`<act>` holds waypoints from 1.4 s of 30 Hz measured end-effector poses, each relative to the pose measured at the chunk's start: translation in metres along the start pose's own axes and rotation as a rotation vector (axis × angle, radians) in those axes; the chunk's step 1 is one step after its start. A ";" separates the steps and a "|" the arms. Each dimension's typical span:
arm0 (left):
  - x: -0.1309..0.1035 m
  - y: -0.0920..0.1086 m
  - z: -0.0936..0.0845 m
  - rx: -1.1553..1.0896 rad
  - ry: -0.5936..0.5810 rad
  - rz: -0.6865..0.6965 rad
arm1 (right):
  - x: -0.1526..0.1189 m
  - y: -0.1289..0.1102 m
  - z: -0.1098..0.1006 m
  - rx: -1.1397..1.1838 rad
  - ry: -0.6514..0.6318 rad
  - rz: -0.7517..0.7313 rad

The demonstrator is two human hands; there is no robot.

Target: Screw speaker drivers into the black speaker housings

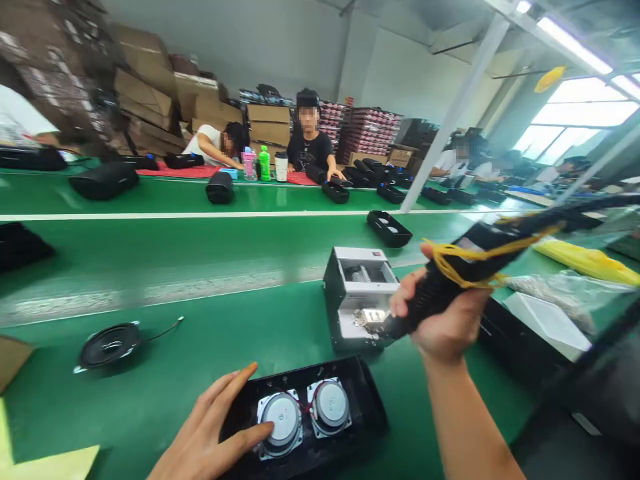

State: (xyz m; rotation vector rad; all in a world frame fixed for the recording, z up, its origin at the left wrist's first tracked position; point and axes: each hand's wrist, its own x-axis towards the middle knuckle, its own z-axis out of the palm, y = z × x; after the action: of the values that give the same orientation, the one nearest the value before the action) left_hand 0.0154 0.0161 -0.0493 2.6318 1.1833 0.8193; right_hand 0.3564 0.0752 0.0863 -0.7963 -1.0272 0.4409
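My right hand (453, 317) is wrapped round a black electric screwdriver (430, 293) with a yellow cord tied about it. Its tip reaches down to the front of a grey and black screw feeder (367, 293). Below lies a black speaker housing (363, 427), open side up, with two round silver-backed speaker drivers (284, 420) seated in it and thin red wires between them. My left hand (215, 427) rests with fingers spread on the housing's left end, the thumb over the left driver. A loose black speaker (110, 345) with a short wire lies to the left.
Behind the feeder runs a green conveyor belt (280, 243) carrying several black housings, one (389, 228) near the feeder. Co-workers sit across it, beside bottles (265, 163). At right are a white tray (547, 323) and yellow bag (590, 260); yellow paper (60, 463) lies lower left.
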 end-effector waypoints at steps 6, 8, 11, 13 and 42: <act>-0.001 0.017 -0.009 -0.167 -0.032 -0.143 | 0.004 -0.030 0.018 0.146 -0.109 0.013; 0.001 0.019 -0.012 -0.216 -0.019 -0.268 | 0.002 -0.038 0.034 0.210 -0.167 0.025; 0.006 0.024 -0.014 -0.205 -0.066 -0.445 | -0.010 -0.047 0.068 0.297 -0.255 0.072; 0.012 0.029 -0.014 -0.204 -0.147 -0.529 | -0.024 -0.046 0.092 0.345 -0.270 0.122; 0.050 0.050 -0.032 -0.161 -0.349 -0.725 | -0.099 0.022 0.139 0.306 -0.503 0.375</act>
State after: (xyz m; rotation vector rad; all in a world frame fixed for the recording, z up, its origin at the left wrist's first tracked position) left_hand 0.0586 0.0155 0.0156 1.8734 1.6909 0.2857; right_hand 0.1882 0.0756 0.0503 -0.6110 -1.2338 1.1348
